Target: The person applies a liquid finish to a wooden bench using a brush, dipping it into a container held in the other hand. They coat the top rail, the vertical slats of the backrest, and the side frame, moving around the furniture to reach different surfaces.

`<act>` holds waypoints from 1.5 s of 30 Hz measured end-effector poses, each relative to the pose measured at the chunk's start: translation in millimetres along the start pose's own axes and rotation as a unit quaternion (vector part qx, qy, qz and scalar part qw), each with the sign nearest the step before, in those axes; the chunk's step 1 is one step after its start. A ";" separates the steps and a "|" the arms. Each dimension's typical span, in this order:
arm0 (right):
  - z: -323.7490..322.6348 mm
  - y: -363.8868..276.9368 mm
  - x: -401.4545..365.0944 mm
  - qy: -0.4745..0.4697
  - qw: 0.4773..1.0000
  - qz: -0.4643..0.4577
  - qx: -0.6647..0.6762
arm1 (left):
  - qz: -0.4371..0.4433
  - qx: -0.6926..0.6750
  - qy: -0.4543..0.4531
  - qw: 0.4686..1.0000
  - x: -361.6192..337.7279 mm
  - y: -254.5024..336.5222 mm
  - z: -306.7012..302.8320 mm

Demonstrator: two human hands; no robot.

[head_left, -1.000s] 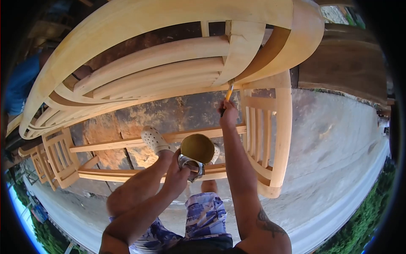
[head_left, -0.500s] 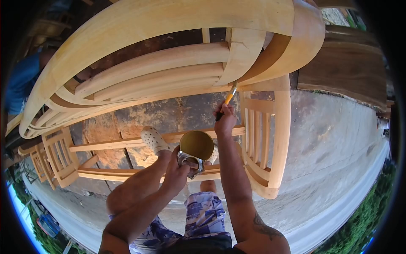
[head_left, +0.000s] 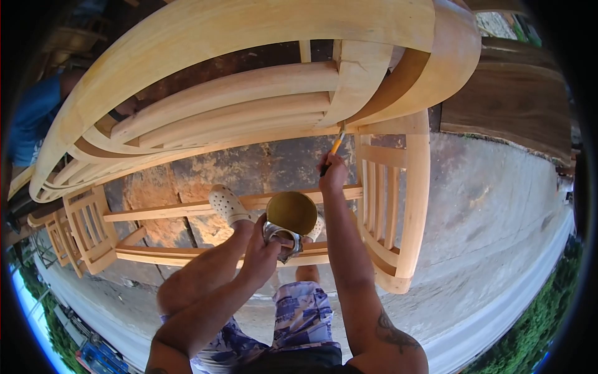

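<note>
In my right hand [head_left: 334,171] is a paintbrush [head_left: 337,144] with a yellow and black handle, its fingers wrapped round the grip. The brush tip reaches up to the lower edge of the curved wooden frame [head_left: 374,100], near the corner post; whether the bristles touch is hard to make out. My left hand [head_left: 261,252] is closed on a can [head_left: 285,240], held below the frame. Yellowish-brown liquid shows in its round mouth. The large slatted wooden furniture piece [head_left: 237,93] of pale bare-looking wood spans the view above both hands.
A slatted side frame [head_left: 405,212] stands on the right, another [head_left: 90,234] on the left. Low rails [head_left: 162,212] cross around my feet in white clogs [head_left: 225,204]. Another person's blue clothing [head_left: 37,112] shows at far left. Dark wooden boards [head_left: 504,93] lie at upper right.
The brush in my right hand has shifted slightly downward along the frame edge, and its handle tilts a little differently. The can in my left hand stays nearly in place. A blue vehicle moves at lower left.
</note>
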State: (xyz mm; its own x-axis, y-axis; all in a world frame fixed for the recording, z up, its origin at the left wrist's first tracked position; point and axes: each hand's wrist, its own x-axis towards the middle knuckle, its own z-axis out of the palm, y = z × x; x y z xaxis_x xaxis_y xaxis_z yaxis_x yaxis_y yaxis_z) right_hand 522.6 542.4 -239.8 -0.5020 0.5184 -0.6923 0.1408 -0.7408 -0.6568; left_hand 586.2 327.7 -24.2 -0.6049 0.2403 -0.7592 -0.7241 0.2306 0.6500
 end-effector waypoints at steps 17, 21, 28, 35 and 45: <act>28.4 -0.9 19.0 0.011 0.998 -0.035 0.053 | -0.036 -0.064 0.000 0.997 -7.8 12.9 5.3; 20.0 15.8 37.5 0.035 0.998 0.017 0.052 | -0.035 -0.062 0.001 0.998 -6.3 10.1 4.2; 24.7 17.0 45.2 0.005 0.997 -0.006 0.076 | -0.009 -0.027 0.004 1.000 0.8 -10.0 -1.6; 21.2 21.8 55.1 0.033 0.997 0.033 0.056 | -0.009 -0.043 0.011 0.999 -0.8 -7.2 3.4; 19.6 10.5 31.8 0.027 0.999 -0.007 0.031 | -0.029 -0.038 0.002 0.999 -6.8 6.0 10.8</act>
State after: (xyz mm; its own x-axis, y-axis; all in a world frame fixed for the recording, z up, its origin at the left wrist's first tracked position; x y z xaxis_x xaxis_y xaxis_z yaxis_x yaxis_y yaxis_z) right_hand 491.4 542.7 -262.9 -0.4567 0.5501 -0.6992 0.0809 -0.7570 -0.6484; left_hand 589.6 337.7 -14.8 -0.5631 0.2240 -0.7955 -0.7809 0.1709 0.6009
